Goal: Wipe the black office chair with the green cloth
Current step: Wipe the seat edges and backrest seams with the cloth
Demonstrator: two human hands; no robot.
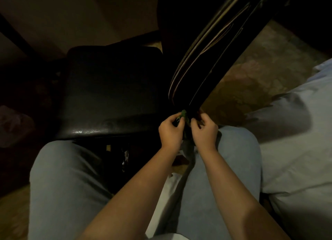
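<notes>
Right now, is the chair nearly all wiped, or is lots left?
Hard to say what is done: the dim picture shows no wiped patches. In hand: the left hand and right hand pinch the green cloth at the low end of the chair's long black panel. Left, probably: the seat, which the cloth isn't touching.

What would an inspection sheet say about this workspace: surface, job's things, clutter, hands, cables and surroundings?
Surface: black seat, glossy at the front edge.
Job's things: cloth, bunched at the lower end of the long chair part.
Clutter: dim bundle at far left, too dark to name.
Hands: left hand and right hand both pinch the cloth.
Cables: nothing seen.
Surroundings: patterned floor; white bed on the right.
</notes>
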